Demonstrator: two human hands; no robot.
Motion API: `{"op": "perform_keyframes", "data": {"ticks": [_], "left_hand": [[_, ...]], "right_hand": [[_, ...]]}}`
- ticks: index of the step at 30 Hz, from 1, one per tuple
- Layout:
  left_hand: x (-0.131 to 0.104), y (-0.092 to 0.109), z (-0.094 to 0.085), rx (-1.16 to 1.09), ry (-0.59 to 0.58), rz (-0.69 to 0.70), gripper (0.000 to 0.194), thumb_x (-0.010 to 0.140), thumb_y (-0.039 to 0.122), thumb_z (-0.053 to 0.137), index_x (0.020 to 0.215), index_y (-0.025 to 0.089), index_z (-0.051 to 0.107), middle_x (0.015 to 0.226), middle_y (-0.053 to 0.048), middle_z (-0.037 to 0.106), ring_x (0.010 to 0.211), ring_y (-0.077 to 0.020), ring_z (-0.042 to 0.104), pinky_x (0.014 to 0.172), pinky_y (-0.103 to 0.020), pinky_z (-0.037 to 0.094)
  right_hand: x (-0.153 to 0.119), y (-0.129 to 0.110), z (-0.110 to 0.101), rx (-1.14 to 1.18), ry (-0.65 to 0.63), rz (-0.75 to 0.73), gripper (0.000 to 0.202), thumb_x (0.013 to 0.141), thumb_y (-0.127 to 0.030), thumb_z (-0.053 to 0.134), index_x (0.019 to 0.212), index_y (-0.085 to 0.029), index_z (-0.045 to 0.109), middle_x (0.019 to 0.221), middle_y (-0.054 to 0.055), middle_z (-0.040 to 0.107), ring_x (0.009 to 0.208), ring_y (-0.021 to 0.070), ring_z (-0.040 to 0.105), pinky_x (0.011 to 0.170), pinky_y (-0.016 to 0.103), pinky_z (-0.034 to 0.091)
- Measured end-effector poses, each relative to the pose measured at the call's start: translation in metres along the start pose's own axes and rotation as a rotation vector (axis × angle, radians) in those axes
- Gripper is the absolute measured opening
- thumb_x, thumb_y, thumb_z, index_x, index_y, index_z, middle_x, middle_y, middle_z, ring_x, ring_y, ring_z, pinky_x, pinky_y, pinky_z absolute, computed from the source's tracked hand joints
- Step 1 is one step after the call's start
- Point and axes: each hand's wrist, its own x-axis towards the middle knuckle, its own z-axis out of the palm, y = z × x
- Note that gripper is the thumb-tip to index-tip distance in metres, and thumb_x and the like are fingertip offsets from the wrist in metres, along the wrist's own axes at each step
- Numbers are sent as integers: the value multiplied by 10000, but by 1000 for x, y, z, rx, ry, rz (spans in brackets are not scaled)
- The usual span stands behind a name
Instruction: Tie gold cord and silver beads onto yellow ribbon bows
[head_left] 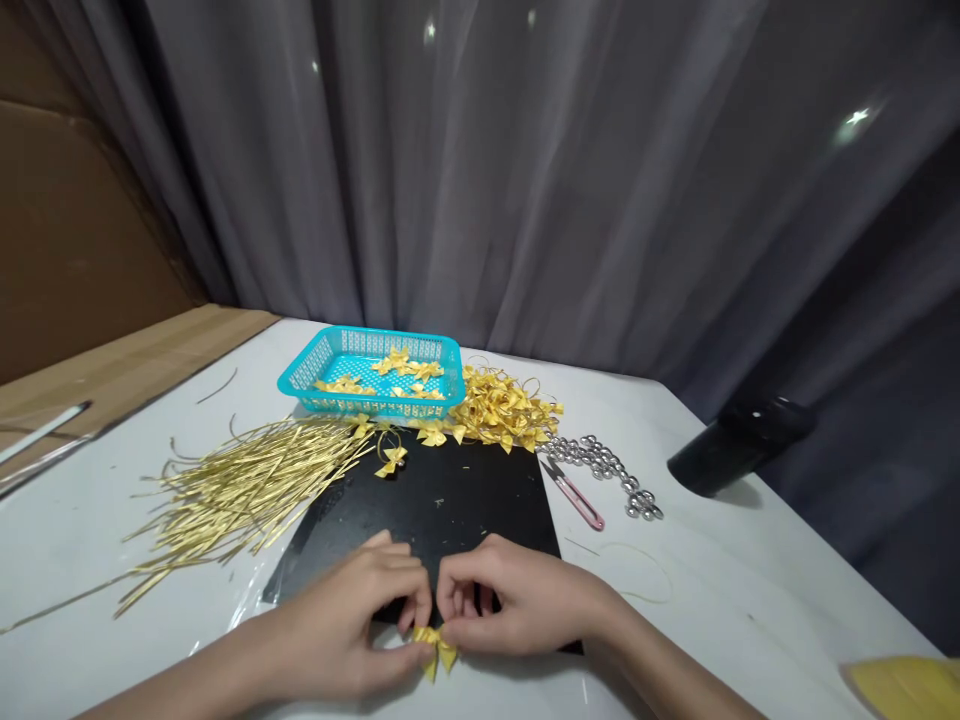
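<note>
A small yellow ribbon bow [435,650] is pinched between my two hands at the near edge of a black mat [450,500]. My left hand [367,615] grips the bow's left side with thumb and fingers. On its right side, the thumb and curled fingers of my right hand [514,597] hold it. Beyond them, one yellow bow with a gold loop [391,461] lies on the mat's far left part. Gold twist ties [247,490] are heaped left of the mat.
A blue basket [369,406] holding yellow bows stands at the back, beside a pile of bows [502,405]. Silver beads [600,460], pink snips [577,500] and a black cylinder [731,445] are on the right. Cardboard [82,220] stands at left; yellow material [907,688] lies near right.
</note>
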Motion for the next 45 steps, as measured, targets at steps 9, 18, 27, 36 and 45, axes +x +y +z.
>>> {"op": "perform_keyframes", "data": {"ticks": [9,18,27,36,45], "left_hand": [[-5,-5,-4,-400,-93,151,162,800,273,586,712,195,475,772,-10,585,780,-162,544,781,-251,424],[-5,0,-7,-428,-149,66,152,785,256,570,683,192,477,727,0,525,749,-161,526,723,-246,411],[-3,-2,-4,-411,-153,88,158,724,176,561,647,195,425,651,20,485,684,-145,464,655,-226,363],[-4,-6,-4,-344,-144,75,138,735,139,544,671,192,433,698,25,505,728,-144,498,711,-222,384],[-3,0,-3,-610,1,-28,261,763,179,640,909,211,427,963,-16,671,921,-175,599,856,-294,415]], "right_hand": [[12,27,18,642,-284,12,579,672,-653,729,857,-155,497,710,9,590,551,78,574,504,173,465],[11,22,18,600,-295,-9,572,673,-671,706,813,-152,512,656,-27,554,524,55,517,499,160,434],[11,21,16,523,-318,15,584,677,-697,672,811,-151,518,594,-52,513,501,48,465,476,147,392],[13,28,19,630,-307,19,520,695,-616,736,794,-151,526,572,-60,523,483,60,477,479,180,410],[16,38,15,733,-96,-40,456,738,-540,752,828,-162,513,558,-73,552,470,61,493,541,216,405]]}}
